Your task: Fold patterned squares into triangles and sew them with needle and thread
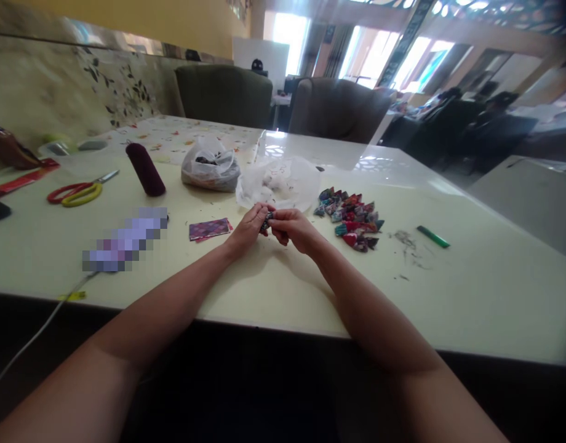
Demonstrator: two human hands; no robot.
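Above the near middle of the table, my left hand [251, 226] and my right hand [290, 226] meet, both closed on one small dark patterned piece of fabric [266, 222]. Fingers cover most of the fabric, so its full shape is hidden. Just behind the hands lies an open clear plastic bag [301, 184] with white stuffing [276, 178] in it. To the left are a few flat patterned cloth pieces [209, 228]. Right of my right hand, several small pointed fabric pouches [357, 215] in mixed colours lie in rows.
Scissors [82, 192] with red and yellow handles, a dark maroon thread spool [145, 169] and a plastic bag of dark material [210, 169] are on the left. A blurred-out device with a cable [71, 292] lies nearer. At right are a green cutter-like tool [433, 237] and dark scraps [408, 246].
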